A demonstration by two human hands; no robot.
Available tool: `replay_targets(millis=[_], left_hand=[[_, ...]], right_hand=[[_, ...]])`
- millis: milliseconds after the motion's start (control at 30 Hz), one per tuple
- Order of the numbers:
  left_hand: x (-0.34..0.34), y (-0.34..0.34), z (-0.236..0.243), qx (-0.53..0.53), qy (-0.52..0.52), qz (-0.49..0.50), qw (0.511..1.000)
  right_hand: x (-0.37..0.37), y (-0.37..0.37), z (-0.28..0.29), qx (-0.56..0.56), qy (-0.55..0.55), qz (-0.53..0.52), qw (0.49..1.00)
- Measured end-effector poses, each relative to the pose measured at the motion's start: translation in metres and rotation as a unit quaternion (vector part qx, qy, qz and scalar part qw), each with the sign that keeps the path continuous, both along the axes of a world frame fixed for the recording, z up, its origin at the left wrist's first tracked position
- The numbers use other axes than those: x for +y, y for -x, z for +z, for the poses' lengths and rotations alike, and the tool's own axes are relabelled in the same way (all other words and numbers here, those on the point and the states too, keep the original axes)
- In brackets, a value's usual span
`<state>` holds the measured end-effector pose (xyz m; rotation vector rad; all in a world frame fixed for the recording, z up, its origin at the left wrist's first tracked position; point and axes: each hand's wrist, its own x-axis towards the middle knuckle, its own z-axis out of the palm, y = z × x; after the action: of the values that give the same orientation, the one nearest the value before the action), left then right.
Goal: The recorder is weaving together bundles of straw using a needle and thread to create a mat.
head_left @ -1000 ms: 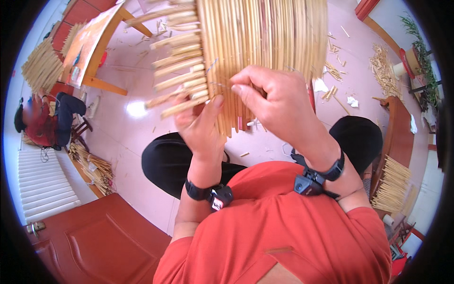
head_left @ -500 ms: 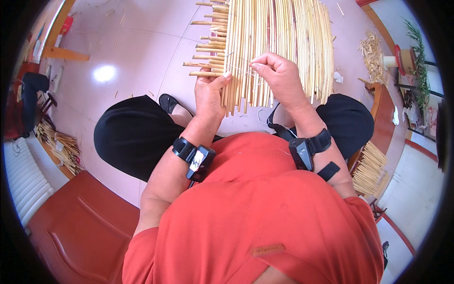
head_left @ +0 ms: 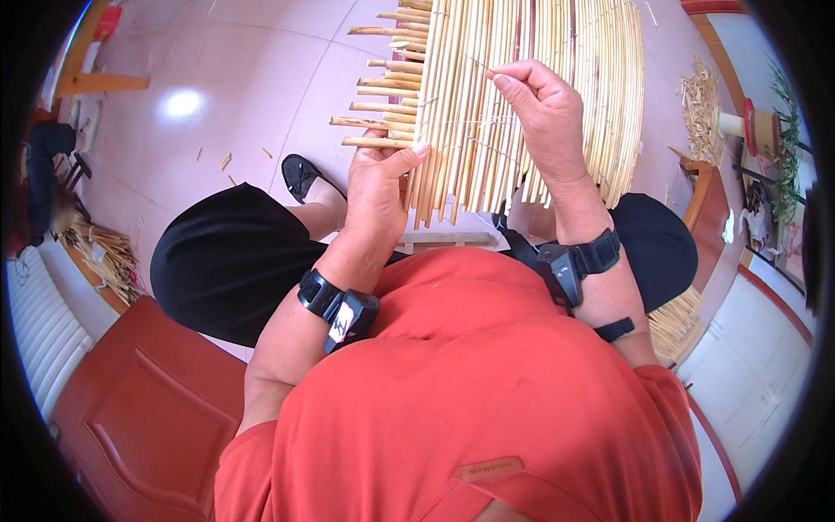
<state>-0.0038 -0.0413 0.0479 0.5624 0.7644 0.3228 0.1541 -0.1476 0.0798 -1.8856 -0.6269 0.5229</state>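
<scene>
A mat of pale straw-coloured stalks [head_left: 452,78] lies in front of me, its long stalks side by side. Shorter crosswise stalks [head_left: 374,107] jut out past its left edge. My left hand [head_left: 380,187] grips the near left corner, thumb on top and fingers underneath, mostly hidden. Above the mat, my right hand [head_left: 552,122] pinches a thin needle [head_left: 477,63] between thumb and forefinger, its point toward the upper left. White thread [head_left: 485,119] runs across the stalks between the two hands.
Bundled stalks lie at the left [head_left: 109,257] and the right [head_left: 674,322]. Loose straw [head_left: 700,109] is heaped at the far right. A reddish-brown wooden panel [head_left: 161,400] fills the lower left. Small stalk scraps [head_left: 226,162] are scattered over the tiled floor [head_left: 252,78].
My right hand has lifted away from the mat, up and to the right, with the needle now showing. My left hand keeps its hold on the corner.
</scene>
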Motion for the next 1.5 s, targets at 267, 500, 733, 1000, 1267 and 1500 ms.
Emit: replay_targets(millis=[267,500,733,1000,1267,1500], left_hand=[[0.024,0.019,0.000,0.084,0.012,-0.120,0.989],[0.039,0.033,-0.008,0.227,-0.127,0.007,0.966],[0.035,0.008,0.027,0.092,-0.482,-0.074,0.868],[0.006,0.006,0.049,-0.032,-0.548,-0.231,0.803],[0.001,0.038,0.044,-0.033,-0.400,-0.313,0.861],[0.026,0.060,0.056,-0.088,-0.140,-0.174,0.971]], right_hand=[[0.006,-0.007,-0.013,-0.013,-0.021,0.001,1.000],[0.009,-0.004,-0.015,0.006,-0.057,-0.006,0.998],[0.011,0.005,0.029,0.150,-0.182,-0.018,0.972],[-0.001,0.026,0.082,0.238,-0.317,0.025,0.918],[-0.012,0.045,0.056,0.183,-0.163,-0.018,0.969],[-0.021,0.047,0.031,0.179,-0.093,-0.039,0.979]])
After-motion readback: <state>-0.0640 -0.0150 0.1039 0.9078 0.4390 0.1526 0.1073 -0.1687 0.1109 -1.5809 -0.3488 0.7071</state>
